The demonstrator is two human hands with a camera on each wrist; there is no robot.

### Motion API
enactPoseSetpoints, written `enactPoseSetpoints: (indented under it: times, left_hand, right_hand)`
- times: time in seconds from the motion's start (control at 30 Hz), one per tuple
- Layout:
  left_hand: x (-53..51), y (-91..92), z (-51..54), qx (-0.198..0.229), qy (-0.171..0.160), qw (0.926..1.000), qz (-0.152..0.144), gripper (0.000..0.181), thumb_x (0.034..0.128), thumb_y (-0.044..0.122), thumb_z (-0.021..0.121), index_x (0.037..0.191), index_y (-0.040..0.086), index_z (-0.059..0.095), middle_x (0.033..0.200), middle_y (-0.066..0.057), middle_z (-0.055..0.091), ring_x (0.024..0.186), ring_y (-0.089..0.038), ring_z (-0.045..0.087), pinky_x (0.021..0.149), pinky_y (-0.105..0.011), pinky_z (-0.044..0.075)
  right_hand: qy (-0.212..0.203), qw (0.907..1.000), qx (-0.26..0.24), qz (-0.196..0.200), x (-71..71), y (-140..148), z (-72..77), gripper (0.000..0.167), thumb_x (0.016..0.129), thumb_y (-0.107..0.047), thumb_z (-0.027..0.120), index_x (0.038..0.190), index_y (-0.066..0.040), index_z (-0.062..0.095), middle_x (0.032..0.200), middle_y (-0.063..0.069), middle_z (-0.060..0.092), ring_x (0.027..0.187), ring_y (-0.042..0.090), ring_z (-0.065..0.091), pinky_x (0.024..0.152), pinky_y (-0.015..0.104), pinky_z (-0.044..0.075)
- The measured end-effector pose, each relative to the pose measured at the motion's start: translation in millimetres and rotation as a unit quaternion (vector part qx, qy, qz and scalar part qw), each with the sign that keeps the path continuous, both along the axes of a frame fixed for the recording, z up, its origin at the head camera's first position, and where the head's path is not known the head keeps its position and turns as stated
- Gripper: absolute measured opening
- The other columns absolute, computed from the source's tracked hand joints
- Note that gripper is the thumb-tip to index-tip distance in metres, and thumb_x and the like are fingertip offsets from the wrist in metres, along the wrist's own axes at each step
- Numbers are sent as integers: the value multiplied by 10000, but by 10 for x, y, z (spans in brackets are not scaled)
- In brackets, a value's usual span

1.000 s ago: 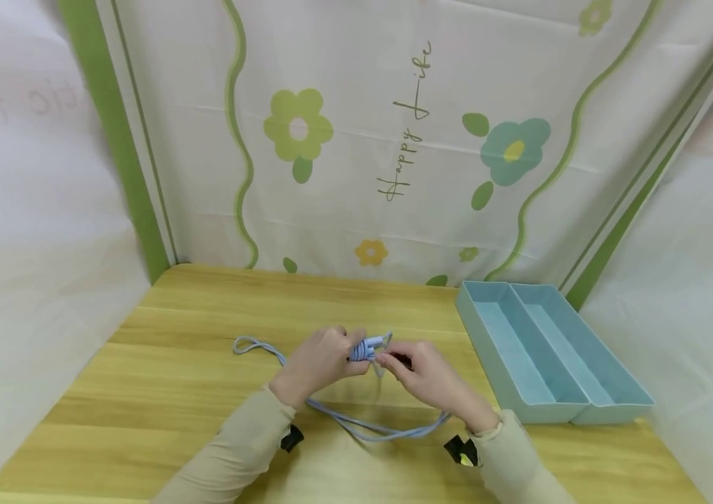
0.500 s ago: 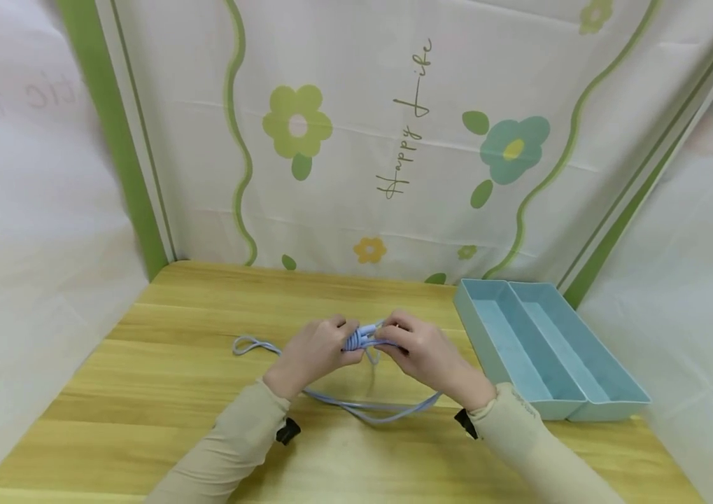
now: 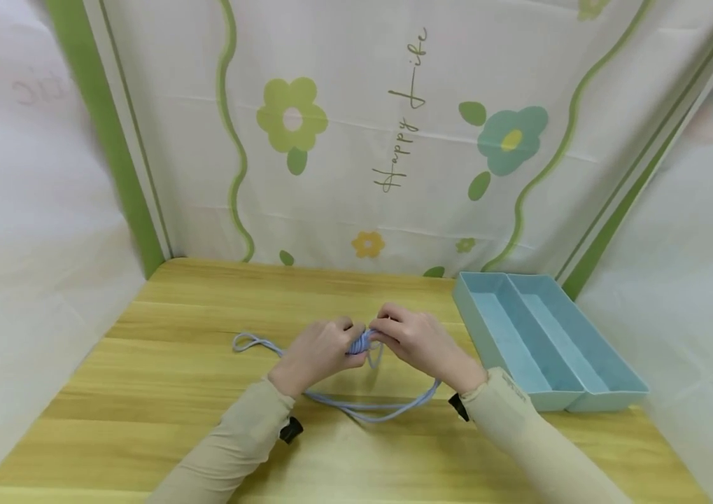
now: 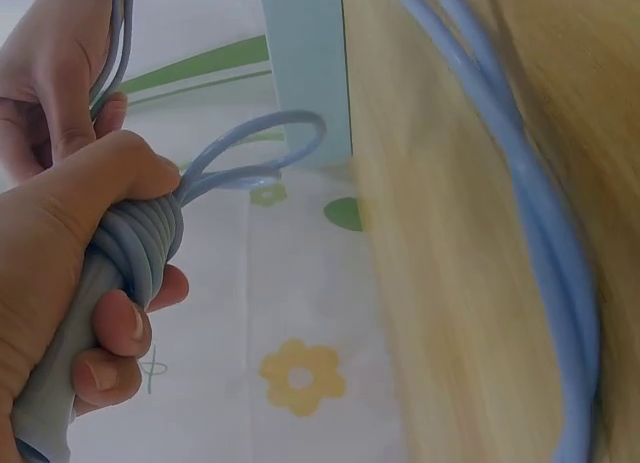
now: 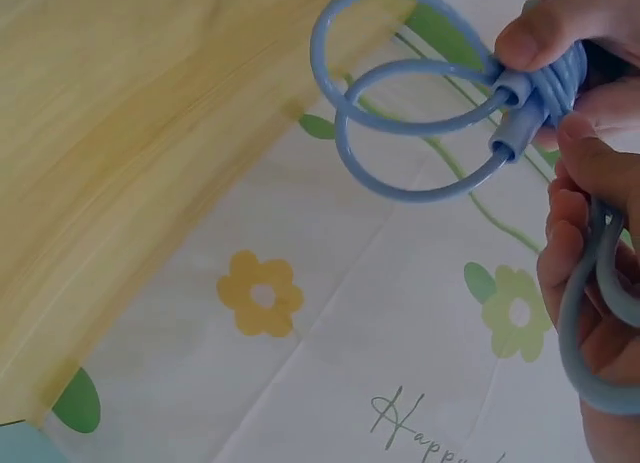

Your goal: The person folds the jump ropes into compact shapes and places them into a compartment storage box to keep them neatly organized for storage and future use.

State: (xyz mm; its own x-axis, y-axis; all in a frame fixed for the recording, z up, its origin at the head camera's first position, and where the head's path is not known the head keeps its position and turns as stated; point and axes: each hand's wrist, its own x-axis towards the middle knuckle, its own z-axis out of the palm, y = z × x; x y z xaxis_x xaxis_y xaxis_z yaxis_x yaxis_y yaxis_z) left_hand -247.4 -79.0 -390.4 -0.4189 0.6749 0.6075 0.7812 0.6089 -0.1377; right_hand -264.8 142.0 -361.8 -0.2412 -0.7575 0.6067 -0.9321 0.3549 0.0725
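1. Wound coil (image 4: 145,238) of blue cord (image 4: 545,223) is gripped by left hand (image 3: 321,350), left of blue tray (image 3: 472,315).
2. Doubled strand is grasped by right hand (image 3: 424,344), nearer the tray.
3. Changed: right hand is raised against the coil versus a second ago; sleeved ends (image 5: 517,131) are now covered in head view.
4. Judged: winding is unfinished; slack is left over beside the tray.

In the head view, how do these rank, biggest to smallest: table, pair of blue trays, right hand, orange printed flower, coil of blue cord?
1. Table
2. Pair of blue trays
3. Right hand
Last, unranked: orange printed flower and coil of blue cord; they look close, and fingers partly cover the coil.
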Motion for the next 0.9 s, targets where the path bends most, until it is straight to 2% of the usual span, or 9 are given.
enactPoseSetpoints:
  times: [0.1, 0.2, 0.27, 0.37, 0.47, 0.6, 0.7, 0.9]
  left_hand:
    - [1, -8, 13, -41, -109, 9999, -41, 235, 854, 249, 777, 853, 73, 622, 684, -12, 535, 498, -41, 432, 445, -135, 336]
    - [3, -9, 34, -106, -197, 9997, -51, 253, 854, 247, 774, 811, 90, 581, 651, 16, 493, 487, -33, 393, 439, -139, 303]
    - [0, -9, 40, -179, -211, 9996, -21, 269, 855, 248, 770, 787, 98, 557, 640, 28, 472, 481, -27, 373, 434, -140, 284]
    - [-2, -14, 44, -251, -184, 9995, 27, 279, 849, 249, 775, 775, 100, 552, 638, 30, 477, 477, -24, 373, 430, -138, 284]
    - [-17, -15, 39, -236, -130, 9996, 20, 285, 835, 251, 793, 785, 90, 564, 648, 22, 511, 473, -26, 400, 427, -132, 305]
    - [-40, -24, 26, -95, -59, 9999, -66, 291, 823, 237, 807, 792, 85, 561, 653, 19, 539, 469, -27, 417, 425, -128, 315]
    - [-51, -41, 20, -4, 6, 9999, -127, 261, 833, 228, 795, 819, 81, 580, 677, 11, 573, 479, -31, 440, 433, -133, 339]
    - [-63, -63, 30, 141, 170, 9993, -288, 239, 836, 228, 782, 879, 60, 618, 732, -8, 625, 515, -57, 519, 462, -151, 406]
  right_hand:
    - [-68, 9999, 97, 62, -54, 9, 9, 150, 823, -58, 795, 956, -50, 726, 911, 30, 583, 572, 66, 521, 517, 138, 414]
    - [132, 9992, 375, -56, -84, 32, 25, 183, 810, -19, 804, 973, -46, 724, 919, 38, 590, 621, 91, 540, 541, 169, 436]
    - [413, 9962, 720, -250, -94, 36, 41, 208, 805, 5, 804, 987, -47, 717, 930, 45, 597, 687, 131, 564, 618, 226, 470]
    - [827, 9870, 1255, -564, -103, 27, 64, 266, 795, 52, 792, 1023, -53, 705, 955, 48, 624, 815, 197, 601, 789, 337, 487]
    - [906, 9813, 1505, -782, -119, 23, 71, 342, 775, 112, 765, 1064, -62, 707, 977, 44, 671, 893, 222, 627, 906, 408, 451]
    - [723, 9828, 1394, -976, -144, 26, 65, 355, 790, 118, 746, 1088, -70, 707, 991, 40, 705, 916, 213, 652, 905, 395, 463]
    - [641, 9854, 1160, -1069, -162, 25, 52, 283, 828, 41, 764, 1076, -76, 695, 974, 31, 700, 907, 199, 659, 858, 374, 502]
    - [187, 9945, 509, -898, -197, -3, 43, 118, 907, -84, 722, 1019, -76, 686, 908, 17, 631, 787, 157, 624, 697, 292, 525]
